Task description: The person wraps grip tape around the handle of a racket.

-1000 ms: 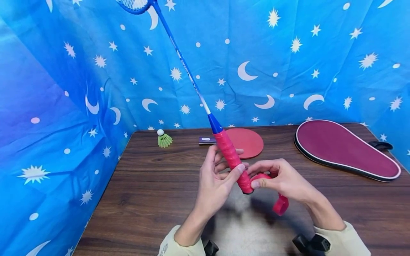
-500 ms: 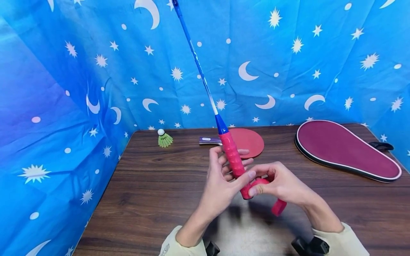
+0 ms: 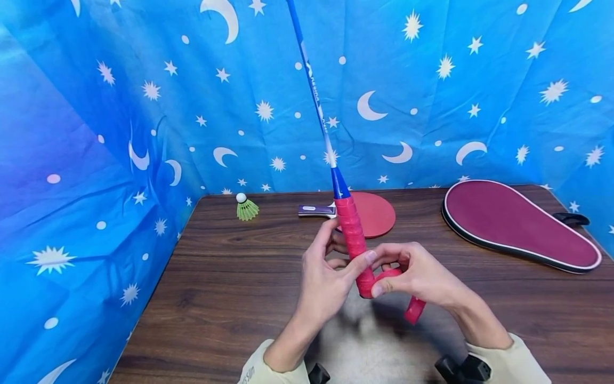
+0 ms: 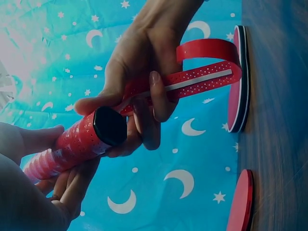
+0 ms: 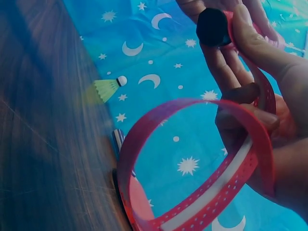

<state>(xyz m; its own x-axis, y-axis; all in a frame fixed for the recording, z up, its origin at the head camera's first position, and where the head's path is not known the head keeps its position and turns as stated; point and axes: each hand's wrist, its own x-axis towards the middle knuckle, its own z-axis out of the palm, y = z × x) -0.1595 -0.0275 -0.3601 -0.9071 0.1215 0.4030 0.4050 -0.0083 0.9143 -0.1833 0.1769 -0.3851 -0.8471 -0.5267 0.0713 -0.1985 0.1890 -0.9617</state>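
A badminton racket with a blue shaft (image 3: 314, 90) stands tilted over the table, its head out of view. Red grip tape covers its handle (image 3: 353, 234). My left hand (image 3: 326, 280) holds the handle between thumb and fingers. At the handle's lower end, my right hand (image 3: 422, 274) pinches the loose red grip tape (image 3: 414, 310), which runs off the handle. The tape's tail (image 4: 202, 77) is perforated, with a white strip along its inner side, and curls into a loop (image 5: 159, 115) below the right hand. The black butt cap (image 4: 109, 126) shows at the handle's end.
On the brown wooden table (image 3: 230, 288) a yellow-green shuttlecock (image 3: 247, 208) stands at the back left. A red table tennis bat (image 3: 374, 213) lies behind the handle. To the right lies a maroon bat case (image 3: 513, 224). A blue star-and-moon cloth (image 3: 297, 138) hangs behind.
The racket has swung more upright, its shaft moving right and its head leaving view. The handle has turned in my left hand. My right hand has shifted slightly, still pinching the tape.
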